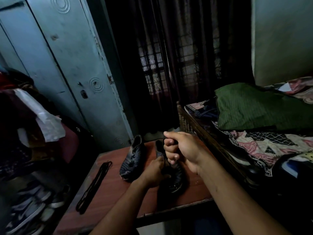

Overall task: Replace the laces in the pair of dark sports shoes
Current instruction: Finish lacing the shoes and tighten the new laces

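Observation:
Two dark sports shoes stand on a reddish-brown table (108, 187). The left shoe (132, 160) stands alone, toe toward me. The right shoe (176, 178) is partly hidden by my hands. My left hand (152, 173) grips this shoe at its upper, fingers curled around it. My right hand (179, 150) is raised above the shoe in a fist and grips a dark lace (165, 158) that runs down to the shoe. A bundle of dark laces (94, 184) lies stretched out on the table's left part.
A grey-blue metal cupboard (67, 65) stands behind the table. A bed with a wooden rail (208, 138), patterned sheet and green pillow (250, 107) borders the table's right side. Piled clothes (25, 116) and several sneakers (32, 209) lie at left. A dark curtain (177, 56) hangs behind.

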The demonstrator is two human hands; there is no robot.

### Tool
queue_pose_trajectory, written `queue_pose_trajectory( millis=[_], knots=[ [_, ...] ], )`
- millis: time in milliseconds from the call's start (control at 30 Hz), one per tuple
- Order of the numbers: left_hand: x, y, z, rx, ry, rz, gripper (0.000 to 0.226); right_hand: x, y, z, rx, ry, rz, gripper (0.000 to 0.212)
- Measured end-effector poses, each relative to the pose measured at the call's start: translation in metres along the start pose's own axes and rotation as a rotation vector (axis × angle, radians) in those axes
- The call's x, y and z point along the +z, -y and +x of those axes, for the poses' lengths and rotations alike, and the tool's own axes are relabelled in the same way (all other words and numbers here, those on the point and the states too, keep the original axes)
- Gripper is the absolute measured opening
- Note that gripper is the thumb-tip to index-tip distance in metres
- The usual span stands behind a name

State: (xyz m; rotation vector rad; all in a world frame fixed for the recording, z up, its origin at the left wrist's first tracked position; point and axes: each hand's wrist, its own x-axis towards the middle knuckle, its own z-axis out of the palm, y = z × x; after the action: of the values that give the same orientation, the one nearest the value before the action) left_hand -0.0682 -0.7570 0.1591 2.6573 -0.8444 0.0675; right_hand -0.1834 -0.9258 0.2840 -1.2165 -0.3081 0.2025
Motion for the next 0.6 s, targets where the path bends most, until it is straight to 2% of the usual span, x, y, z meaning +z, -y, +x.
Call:
queue_pose_trajectory(
  millis=[400,600],
  knots=[
    [0.0058,0.0039,0.0008,-0.004,0.012,-0.021,0.060,0.0054,0.0017,-0.0046,-0.031,-0.013,-0.068,0.045],
    [0.0098,0.0095,0.0055,0.019,-0.011,-0.046,0.046,0.0029,0.0000,-0.0025,-0.049,-0.037,-0.025,0.045]
  ],
)
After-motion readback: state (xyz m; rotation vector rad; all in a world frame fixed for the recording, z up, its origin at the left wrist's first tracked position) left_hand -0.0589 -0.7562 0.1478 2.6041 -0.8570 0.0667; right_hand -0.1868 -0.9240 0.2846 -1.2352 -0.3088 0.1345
